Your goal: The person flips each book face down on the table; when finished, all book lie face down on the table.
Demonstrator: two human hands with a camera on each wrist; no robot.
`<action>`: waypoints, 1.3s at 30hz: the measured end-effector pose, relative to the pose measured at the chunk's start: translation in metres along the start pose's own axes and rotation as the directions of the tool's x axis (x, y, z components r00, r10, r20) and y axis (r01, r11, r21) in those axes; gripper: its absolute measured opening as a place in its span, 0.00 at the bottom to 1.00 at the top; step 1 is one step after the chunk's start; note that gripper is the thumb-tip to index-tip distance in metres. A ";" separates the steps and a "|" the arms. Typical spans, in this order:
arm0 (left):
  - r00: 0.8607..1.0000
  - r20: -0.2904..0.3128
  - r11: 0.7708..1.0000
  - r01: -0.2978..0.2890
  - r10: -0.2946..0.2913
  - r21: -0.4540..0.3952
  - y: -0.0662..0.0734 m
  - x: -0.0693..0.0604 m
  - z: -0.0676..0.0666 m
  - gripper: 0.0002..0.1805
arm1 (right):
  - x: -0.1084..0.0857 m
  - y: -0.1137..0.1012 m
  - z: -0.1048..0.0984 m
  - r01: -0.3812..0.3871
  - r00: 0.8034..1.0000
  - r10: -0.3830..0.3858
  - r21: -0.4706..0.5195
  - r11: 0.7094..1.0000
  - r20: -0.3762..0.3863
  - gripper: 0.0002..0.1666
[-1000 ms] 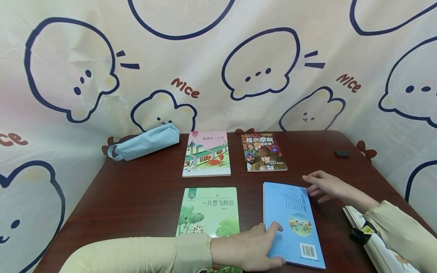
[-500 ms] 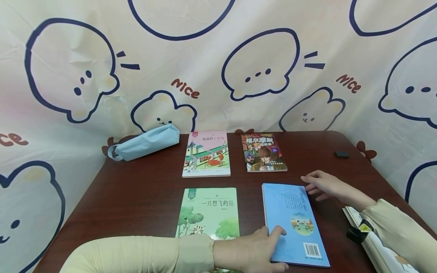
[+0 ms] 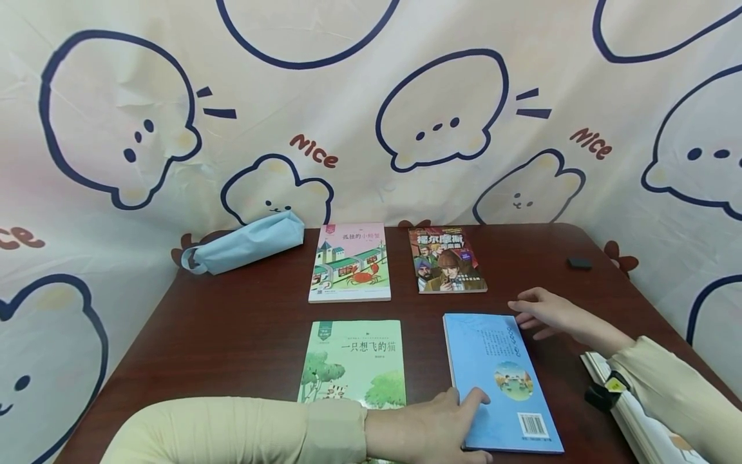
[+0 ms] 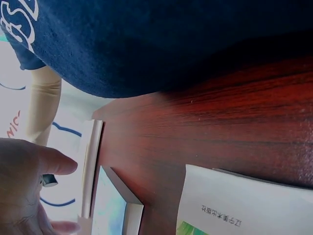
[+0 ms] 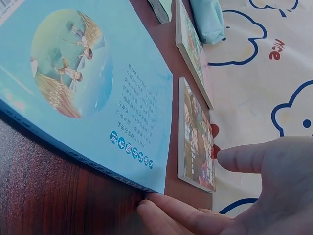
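Observation:
A blue book (image 3: 496, 380) lies back cover up on the dark wooden table, its barcode towards the near edge. My left hand (image 3: 422, 422) is at the book's lower left edge, fingers spread and mostly straight, touching it. At the upper right corner, my right hand (image 3: 551, 316) has its fingertips against the book's edge; the right wrist view shows those fingers (image 5: 171, 213) extended and the thumb held apart. Left of the blue book is a green book (image 3: 355, 361), its lower part hidden by my left sleeve.
Behind lie a pink book (image 3: 350, 263) and a comic-style book (image 3: 447, 261). A light blue pencil case (image 3: 249, 241) sits at the back left. Under my right forearm is a pile of books (image 3: 623, 412). A small black object (image 3: 580, 263) lies at the back right.
The blue book has turned slightly: its far end shifted left and its near end right. My left hand moved a little right with it; my right hand moved slightly left.

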State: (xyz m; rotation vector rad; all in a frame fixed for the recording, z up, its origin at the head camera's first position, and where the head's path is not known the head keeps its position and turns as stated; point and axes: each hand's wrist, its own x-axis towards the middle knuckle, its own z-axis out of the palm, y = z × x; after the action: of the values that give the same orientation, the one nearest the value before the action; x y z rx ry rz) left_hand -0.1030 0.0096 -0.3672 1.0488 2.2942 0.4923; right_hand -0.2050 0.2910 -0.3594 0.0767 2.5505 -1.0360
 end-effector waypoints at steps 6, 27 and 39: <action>1.000 0.003 1.000 -0.007 0.007 0.007 0.000 0.001 0.001 0.31 | 0.001 0.001 0.001 0.006 1.000 -0.006 0.001 1.000 0.006 0.47; 1.000 -0.007 1.000 -0.002 0.002 0.011 0.001 0.002 0.003 0.33 | 0.010 0.003 0.003 -0.011 0.999 0.007 -0.091 0.996 -0.041 0.49; 1.000 -0.004 1.000 -0.013 0.013 0.024 0.000 0.003 0.003 0.33 | 0.008 -0.003 0.004 0.008 1.000 -0.010 -0.102 0.995 -0.028 0.49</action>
State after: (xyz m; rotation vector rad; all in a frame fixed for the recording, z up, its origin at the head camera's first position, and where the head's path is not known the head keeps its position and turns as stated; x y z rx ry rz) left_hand -0.1023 0.0119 -0.3706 1.0759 2.3036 0.4730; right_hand -0.2113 0.2859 -0.3629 0.0527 2.6271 -0.9123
